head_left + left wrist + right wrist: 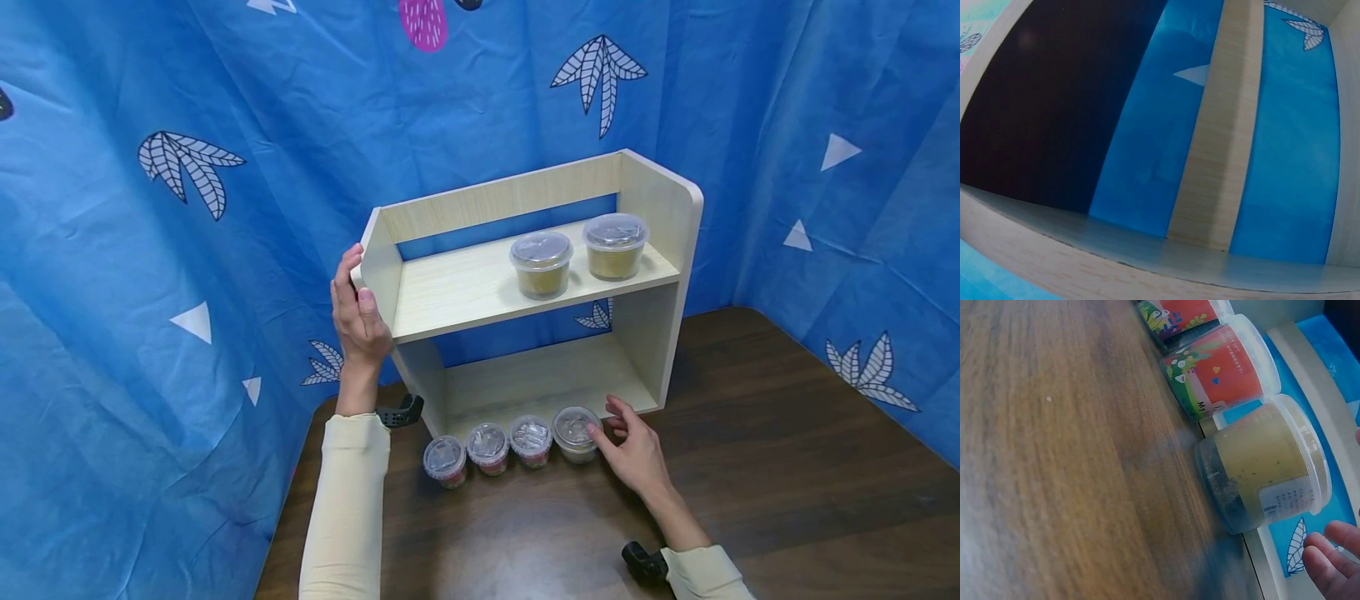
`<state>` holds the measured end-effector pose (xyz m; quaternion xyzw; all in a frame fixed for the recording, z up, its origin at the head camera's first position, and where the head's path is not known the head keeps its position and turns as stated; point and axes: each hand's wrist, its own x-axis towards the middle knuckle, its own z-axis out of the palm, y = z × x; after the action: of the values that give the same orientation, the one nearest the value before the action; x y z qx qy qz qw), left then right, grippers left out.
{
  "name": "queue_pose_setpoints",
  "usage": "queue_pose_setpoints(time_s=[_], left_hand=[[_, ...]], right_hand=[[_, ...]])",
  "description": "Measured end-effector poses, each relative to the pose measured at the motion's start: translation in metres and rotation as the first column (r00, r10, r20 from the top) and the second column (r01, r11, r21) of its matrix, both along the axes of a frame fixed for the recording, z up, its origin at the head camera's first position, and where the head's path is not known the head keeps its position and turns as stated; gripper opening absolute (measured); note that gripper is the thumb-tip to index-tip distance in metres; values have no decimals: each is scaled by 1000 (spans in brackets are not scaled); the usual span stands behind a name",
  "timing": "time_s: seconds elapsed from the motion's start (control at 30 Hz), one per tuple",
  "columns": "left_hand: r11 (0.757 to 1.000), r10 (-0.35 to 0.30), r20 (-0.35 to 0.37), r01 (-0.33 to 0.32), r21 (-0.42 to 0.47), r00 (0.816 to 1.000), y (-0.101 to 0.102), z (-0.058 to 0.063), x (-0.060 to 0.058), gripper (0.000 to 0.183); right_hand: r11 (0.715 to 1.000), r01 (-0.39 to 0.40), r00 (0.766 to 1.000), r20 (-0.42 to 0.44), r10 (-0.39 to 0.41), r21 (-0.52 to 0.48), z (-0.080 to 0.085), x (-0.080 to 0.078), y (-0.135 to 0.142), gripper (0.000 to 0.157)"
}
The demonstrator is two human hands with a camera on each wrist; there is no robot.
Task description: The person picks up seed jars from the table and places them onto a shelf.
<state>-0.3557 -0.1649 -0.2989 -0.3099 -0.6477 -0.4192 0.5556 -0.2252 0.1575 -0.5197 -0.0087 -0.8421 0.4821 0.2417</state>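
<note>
The shelf [461,287] is cream — curtain [480,100] blue, leaf-printed.

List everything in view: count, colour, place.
Shelf: 1, pale wood, on table
Upper tubs: 2, yellow, shelf's upper tier, right half
Table tub: 1, yellowish, in front of shelf
Small tubs: 3, red, row left of table tub
Table: 1, dark brown, under shelf
Cloth: count unclear, patterned blue, behind shelf
Wrist devices: 2, black, one per wrist
Sleeves: 2, cream, forearms
Left hand: 1, bare, at shelf's left side
Right hand: 1, bare, beside table tub
</note>
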Motion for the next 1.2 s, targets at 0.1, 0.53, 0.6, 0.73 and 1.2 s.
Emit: queue_pose_setpoints(time_s=[0.1, 0.53, 0.6, 0.73, 1.2], left_hand=[[1000, 3, 6, -3, -1, 1000, -4, -4, -7, 48], [1000, -8, -10, 8, -6, 1000, -7, -5, -9, 47], [1000, -6, -13, 6, -7, 1000, -7, -5, -9, 47], [1000, -8, -10, 7, -8, 1000, -7, -5, -9, 47], [1000, -15, 4, 15, -20, 1000, -6, -3, -7, 48]], right_hand=[[1000, -7, 1000, 6, 7, -3, -1, 0, 0, 60], [999, -35, 999, 11, 35, 10, -4, -1, -3, 64], [999, -40, 999, 15, 39, 17, -4, -1, -4, 66], [998, -48, 999, 25, 47, 29, -6, -1, -5, 70], [997, -71, 996, 52, 69, 37, -10, -1, -8, 75]])
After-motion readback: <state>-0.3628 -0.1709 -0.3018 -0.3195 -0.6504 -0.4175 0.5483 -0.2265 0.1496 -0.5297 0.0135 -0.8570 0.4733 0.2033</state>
